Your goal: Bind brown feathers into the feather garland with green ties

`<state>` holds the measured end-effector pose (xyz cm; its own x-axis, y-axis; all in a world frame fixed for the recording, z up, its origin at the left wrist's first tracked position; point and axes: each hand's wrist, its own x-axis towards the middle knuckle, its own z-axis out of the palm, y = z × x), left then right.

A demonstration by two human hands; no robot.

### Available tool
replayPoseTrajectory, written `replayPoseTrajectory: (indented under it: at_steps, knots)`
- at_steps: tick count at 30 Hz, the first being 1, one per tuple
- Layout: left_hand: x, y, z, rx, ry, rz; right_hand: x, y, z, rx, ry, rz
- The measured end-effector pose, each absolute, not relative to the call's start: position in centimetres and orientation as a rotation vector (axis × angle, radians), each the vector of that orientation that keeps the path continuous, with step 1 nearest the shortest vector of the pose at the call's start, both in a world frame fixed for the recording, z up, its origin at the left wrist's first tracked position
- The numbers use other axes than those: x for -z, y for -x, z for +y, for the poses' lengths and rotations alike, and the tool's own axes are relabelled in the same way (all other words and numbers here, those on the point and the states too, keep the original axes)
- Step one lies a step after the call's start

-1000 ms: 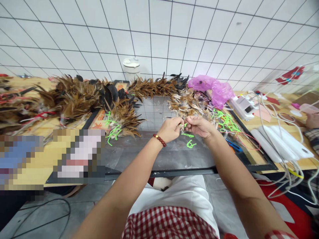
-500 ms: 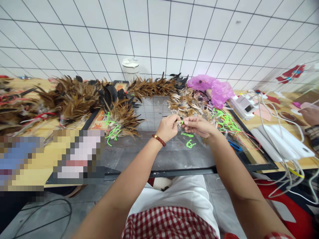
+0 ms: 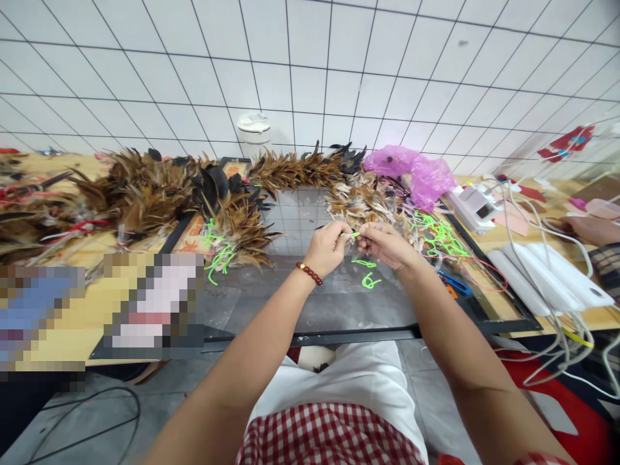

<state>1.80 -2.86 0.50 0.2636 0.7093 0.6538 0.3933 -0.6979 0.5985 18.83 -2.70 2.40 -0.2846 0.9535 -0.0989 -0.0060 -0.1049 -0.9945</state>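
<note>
My left hand [image 3: 329, 245], with a beaded bracelet at its wrist, pinches a short bright green string [image 3: 355, 235]. Close beside it, my right hand [image 3: 385, 244] pinches the same string, fingers curled. Whatever else lies between the fingertips is too small to tell. Two loose pieces of green string [image 3: 371, 281] lie on the dark board [image 3: 310, 297] below the hands. Behind the right hand is a heap of brown and pale feathers [image 3: 363, 200], with a tangle of green strings [image 3: 440, 236] to its right.
Bundles of brown feathers [image 3: 145, 187] cover the left side, and a feather strip [image 3: 295, 169] lies at the back. A pink plastic bag [image 3: 411, 171], blue-handled scissors [image 3: 454, 283], white power blocks [image 3: 547, 278] with cables and a white lidded cup [image 3: 254, 132] stand around. Another person's hand [image 3: 588, 227] is far right.
My right hand has turned and its fingers have curled in more, and the green string between my hands now shows straighter. My left hand has barely moved. The other person's hand has shifted slightly.
</note>
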Motion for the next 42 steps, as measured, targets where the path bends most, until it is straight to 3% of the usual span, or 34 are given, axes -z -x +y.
replayPoseTrajectory:
  at_steps: [8, 15, 23, 26, 36, 42]
  knots:
    - [-0.5, -2.1, -3.0, -1.428, -1.978, 0.902, -1.9, -19.0, -2.4, -0.322, 1.371, -1.953]
    - [-0.7, -2.6, -2.2, -1.42, -1.157, 0.789, -1.4, -17.9, -2.8, -0.158, 1.318, -2.093]
    - [-1.6, -2.4, -2.3, -1.466, -1.046, 0.789, -0.9, -16.7, -3.2, 0.079, 1.398, -2.101]
    - [-1.3, -2.5, -2.3, -1.492, -1.041, 0.82, -0.9, -16.8, -3.2, -0.021, 1.307, -2.05]
    - [0.2, -2.6, -1.7, -1.512, -1.084, 1.031, 0.3, -16.3, -2.4, -1.145, 1.053, -1.504]
    - [-0.1, -2.4, -2.3, -1.542, -1.254, 0.948, -0.8, -16.3, -2.7, -1.56, 1.072, -1.175]
